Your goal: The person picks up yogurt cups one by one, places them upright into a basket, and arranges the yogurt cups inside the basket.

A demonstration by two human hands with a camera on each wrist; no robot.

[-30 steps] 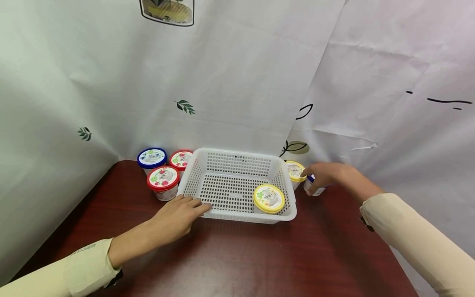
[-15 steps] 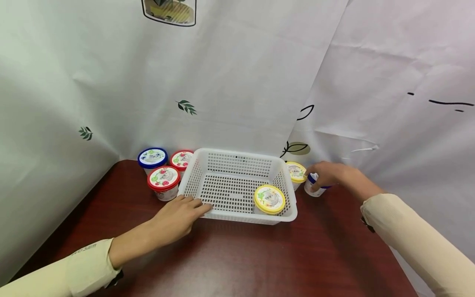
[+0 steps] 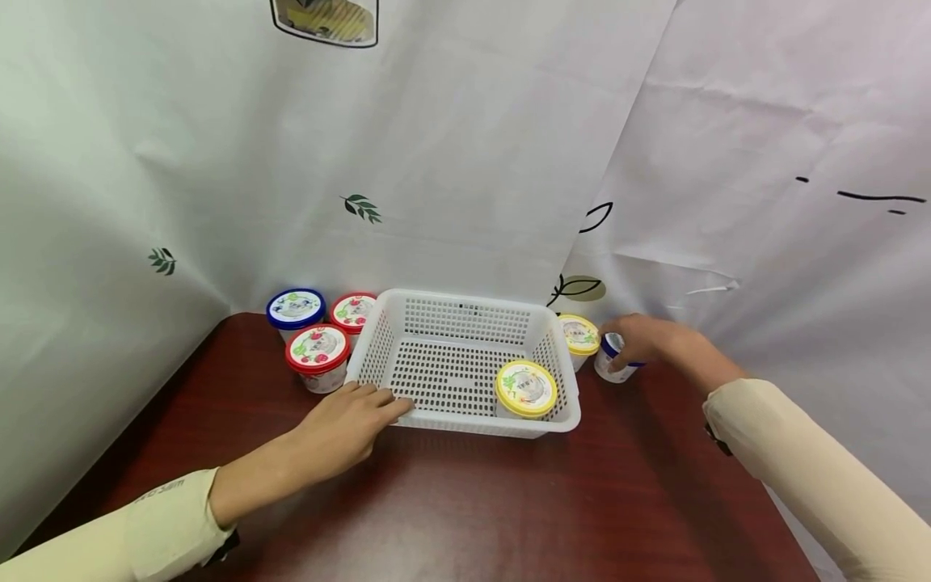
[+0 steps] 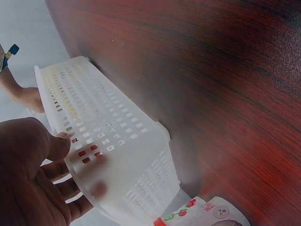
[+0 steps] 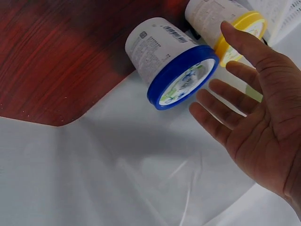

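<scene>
One basket [image 3: 458, 422] — mouth up, long axis running left to right.

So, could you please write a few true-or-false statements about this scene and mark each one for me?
1. The left hand holds the white basket by its rim. True.
2. The tub inside the basket has a red lid. False: its lid is yellow.
3. A yellow-lidded tub stands outside the basket, on its right. True.
4. The right hand is gripping the nearby blue-lidded tub. False: its fingers are open, not closed round it.
5. Every tub left of the basket has a red lid. False: one lid there is blue.
6. The table is reddish brown. True.
</scene>
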